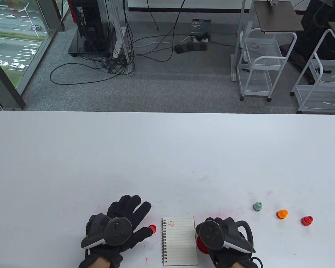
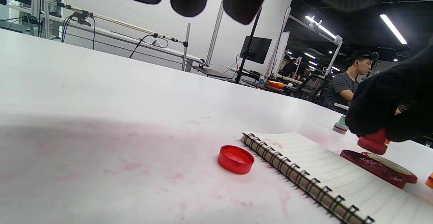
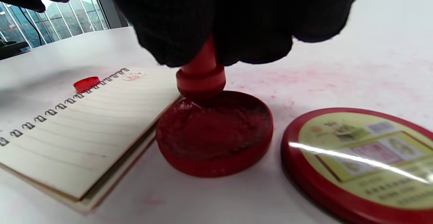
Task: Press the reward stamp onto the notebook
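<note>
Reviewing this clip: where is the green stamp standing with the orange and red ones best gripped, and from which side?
Probably by its narrower upper knob, from straight above. The green stamp stands upright on a wider base, apart from the orange stamp and the red stamp, so fingers have room around it. The right hand is nearer, but it holds another stamp over the ink pad.

Bench [image 1: 167, 156]: white, with faint pink-red smears near the front. Notebook [image 1: 179, 241]: cream page, grey ruled lines, black spiral binding, one small red print at the top. Stamp [image 3: 201, 75], ink pad [image 3: 214, 132] and small cap [image 1: 152, 228] — all red. Ink pad lid [image 3: 363, 156]: red rim, yellow-green printed label. Spare stamps — mint green [image 1: 257, 206], orange [image 1: 282, 214], red [image 1: 306, 220]. Both gloves black.
</note>
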`<act>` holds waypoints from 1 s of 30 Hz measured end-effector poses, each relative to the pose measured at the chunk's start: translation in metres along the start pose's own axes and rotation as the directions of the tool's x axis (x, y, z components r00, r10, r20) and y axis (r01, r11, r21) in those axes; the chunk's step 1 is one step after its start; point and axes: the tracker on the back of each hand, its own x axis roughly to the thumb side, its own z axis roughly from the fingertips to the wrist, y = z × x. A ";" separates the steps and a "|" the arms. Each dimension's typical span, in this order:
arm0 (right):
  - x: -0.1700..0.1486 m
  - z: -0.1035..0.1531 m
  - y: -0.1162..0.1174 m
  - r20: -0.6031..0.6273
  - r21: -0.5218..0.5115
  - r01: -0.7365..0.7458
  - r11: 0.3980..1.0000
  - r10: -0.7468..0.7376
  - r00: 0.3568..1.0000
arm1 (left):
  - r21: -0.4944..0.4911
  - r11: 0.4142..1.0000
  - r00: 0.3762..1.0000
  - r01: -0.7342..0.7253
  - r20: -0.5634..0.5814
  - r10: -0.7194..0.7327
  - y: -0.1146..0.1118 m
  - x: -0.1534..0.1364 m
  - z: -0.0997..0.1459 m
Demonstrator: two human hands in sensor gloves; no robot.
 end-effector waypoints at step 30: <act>0.014 -0.014 0.016 -0.032 0.152 -0.130 0.980 0.136 0.990 | -0.036 0.999 1.000 -0.017 -0.013 0.016 -0.003 0.001 -0.002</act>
